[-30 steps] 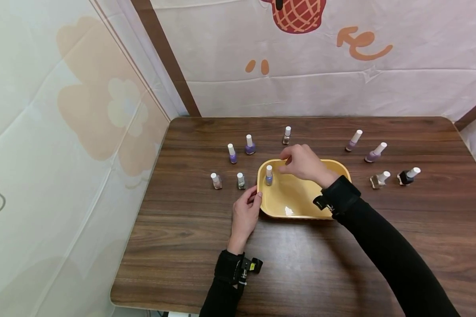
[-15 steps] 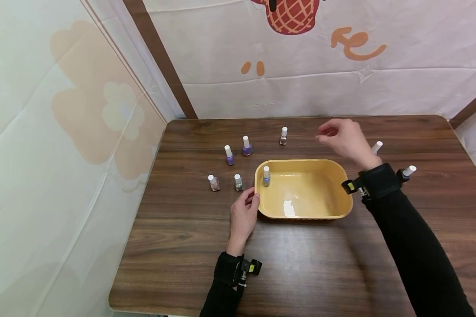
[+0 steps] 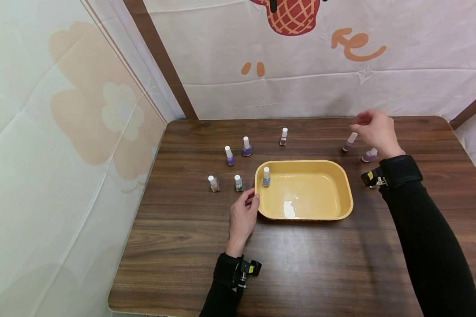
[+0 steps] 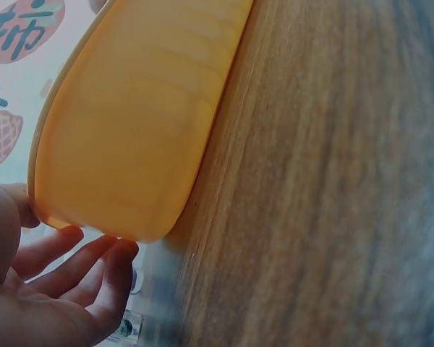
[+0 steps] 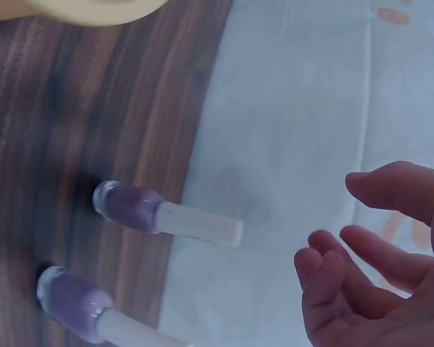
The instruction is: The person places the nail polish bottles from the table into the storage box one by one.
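Observation:
A yellow plastic tray (image 3: 303, 215) stands on the table with one small nail polish bottle (image 3: 266, 177) upright at its left end. My left hand (image 3: 243, 216) grips the tray's left end, thumb at the rim and fingertips against the outer wall (image 4: 130, 144). Off to the right, my right hand (image 3: 377, 132) hovers in the air, holding nothing, thumb (image 5: 394, 189) apart from loosely bent fingers. Just below it stands a slim purple nail polish bottle (image 5: 134, 207) with a white cap. A second purple bottle (image 5: 74, 303) stands beside it, its cap partly covered by the hand in the head view.
Several more polish bottles stand left of and behind the tray: two purple ones (image 3: 229, 156) (image 3: 247, 147), a pinkish one (image 3: 214, 183), a glittery one (image 3: 238, 183) and a clear one (image 3: 283, 137). A patterned cloth (image 3: 317, 88) hangs behind the table (image 3: 174, 246).
My right hand has moved from over the tray to the right, above the purple bottles. The left hand keeps its place on the tray, and the bottle inside stays at the left end.

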The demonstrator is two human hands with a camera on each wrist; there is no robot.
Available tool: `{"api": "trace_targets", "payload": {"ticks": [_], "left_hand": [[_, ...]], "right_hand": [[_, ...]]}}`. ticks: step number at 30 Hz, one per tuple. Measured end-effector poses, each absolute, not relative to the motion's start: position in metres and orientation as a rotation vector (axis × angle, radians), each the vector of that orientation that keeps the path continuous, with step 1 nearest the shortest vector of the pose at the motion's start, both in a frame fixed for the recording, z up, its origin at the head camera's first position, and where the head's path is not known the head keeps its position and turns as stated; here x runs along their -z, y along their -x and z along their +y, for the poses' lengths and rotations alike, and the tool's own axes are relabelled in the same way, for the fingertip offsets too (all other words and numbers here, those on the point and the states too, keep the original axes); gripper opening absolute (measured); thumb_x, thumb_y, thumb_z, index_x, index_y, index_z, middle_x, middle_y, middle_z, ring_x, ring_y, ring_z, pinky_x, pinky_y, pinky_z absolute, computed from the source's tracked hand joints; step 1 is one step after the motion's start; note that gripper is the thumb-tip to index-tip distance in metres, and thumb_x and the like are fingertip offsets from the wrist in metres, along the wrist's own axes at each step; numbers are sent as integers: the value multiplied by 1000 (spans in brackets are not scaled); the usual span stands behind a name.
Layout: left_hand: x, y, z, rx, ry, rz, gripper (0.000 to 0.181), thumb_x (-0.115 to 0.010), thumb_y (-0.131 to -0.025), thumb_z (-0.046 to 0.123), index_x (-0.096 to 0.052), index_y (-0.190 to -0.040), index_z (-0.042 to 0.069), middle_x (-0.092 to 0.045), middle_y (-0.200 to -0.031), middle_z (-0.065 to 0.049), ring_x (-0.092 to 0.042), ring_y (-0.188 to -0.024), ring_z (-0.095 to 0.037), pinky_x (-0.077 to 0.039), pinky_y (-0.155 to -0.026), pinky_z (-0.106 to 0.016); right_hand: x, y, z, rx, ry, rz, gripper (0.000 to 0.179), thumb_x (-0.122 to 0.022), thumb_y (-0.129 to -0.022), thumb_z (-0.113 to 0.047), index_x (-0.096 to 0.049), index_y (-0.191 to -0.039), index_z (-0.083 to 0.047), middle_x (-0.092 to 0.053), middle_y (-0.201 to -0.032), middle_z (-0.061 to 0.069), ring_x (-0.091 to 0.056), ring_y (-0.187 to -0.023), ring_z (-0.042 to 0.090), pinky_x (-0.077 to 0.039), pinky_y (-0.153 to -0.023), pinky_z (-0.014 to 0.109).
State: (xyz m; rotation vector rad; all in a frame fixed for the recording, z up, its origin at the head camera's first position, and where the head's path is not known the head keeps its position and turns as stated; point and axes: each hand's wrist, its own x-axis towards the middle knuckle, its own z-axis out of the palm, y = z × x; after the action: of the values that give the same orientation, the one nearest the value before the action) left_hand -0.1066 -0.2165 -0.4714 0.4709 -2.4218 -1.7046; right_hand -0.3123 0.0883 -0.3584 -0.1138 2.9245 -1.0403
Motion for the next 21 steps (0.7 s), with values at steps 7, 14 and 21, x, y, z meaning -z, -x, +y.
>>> {"api": "trace_targets", "payload": {"ticks": [7,14,21], "left_hand": [[472,107,-217,1700,-454,-2425,30,-57,-97,24,-65,-122,9,-70,-111,-10,-68,-99,-18,-57,-82,-30],[473,107,-218,1701,-445,-2423,29,-57,-97,23,-66,-121,9,-70,-111,-11,-68,-99,-18,-57,-82,-30],[472,106,-218,1703,-479,-2450,30,-57,-97,24,-65,-122,10,-70,-112,-9,-68,-99,-17,-57,-82,-28]], "right_hand": [[370,317,89,1016,6,2870,52,-55,-95,-26,-46,-133,8,-52,-125,32,-49,-114,44,-44,-92,55],[381,324,91,1007,-28,2867,52,-54,-94,-22,-44,-132,12,-48,-131,35,-43,-121,49,-36,-102,57],[390,329,92,939,-32,2860,52,-53,-91,-17,-42,-131,15,-45,-130,38,-39,-121,51,-34,-103,58]]}}
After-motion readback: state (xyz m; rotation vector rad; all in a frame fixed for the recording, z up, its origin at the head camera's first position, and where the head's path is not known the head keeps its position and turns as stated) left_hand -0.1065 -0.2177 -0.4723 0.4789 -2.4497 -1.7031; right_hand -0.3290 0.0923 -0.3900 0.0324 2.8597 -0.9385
